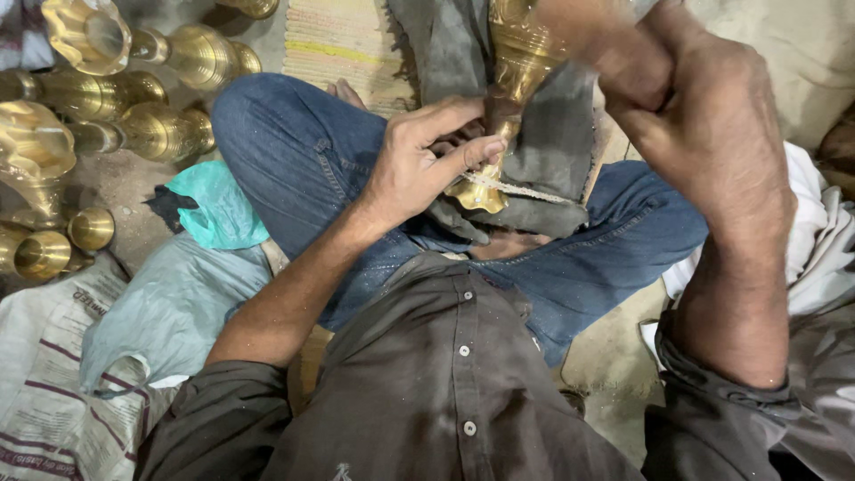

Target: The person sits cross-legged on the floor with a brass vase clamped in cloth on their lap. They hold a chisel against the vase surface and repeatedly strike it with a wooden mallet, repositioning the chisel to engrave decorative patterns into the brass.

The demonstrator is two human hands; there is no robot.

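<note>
1. A shiny golden brass vase-shaped piece with a flared, scalloped foot is lying tilted across the seated person's lap, its foot pointing toward the body, resting on a dark grey cloth.
2. A pale, thin cord is running across the foot of the brass piece.
3. The left hand is gripping the narrow stem just above the foot, fingers curled around it and the forefinger stretching along the cord.
4. The right hand is hovering above the upper body of the brass piece, fingers bunched together; it is blurred, so I cannot tell what it is pinching.
5. The grey cloth is draping over blue denim trousers on crossed legs.
6. A crumpled turquoise rag is lying just beside the left knee.
7. Several more polished brass vessels are lying on the floor to the left.
8. Sheets of printed newspaper are spreading out beneath the left elbow.
9. A white cloth is bunching up at the right.
</note>
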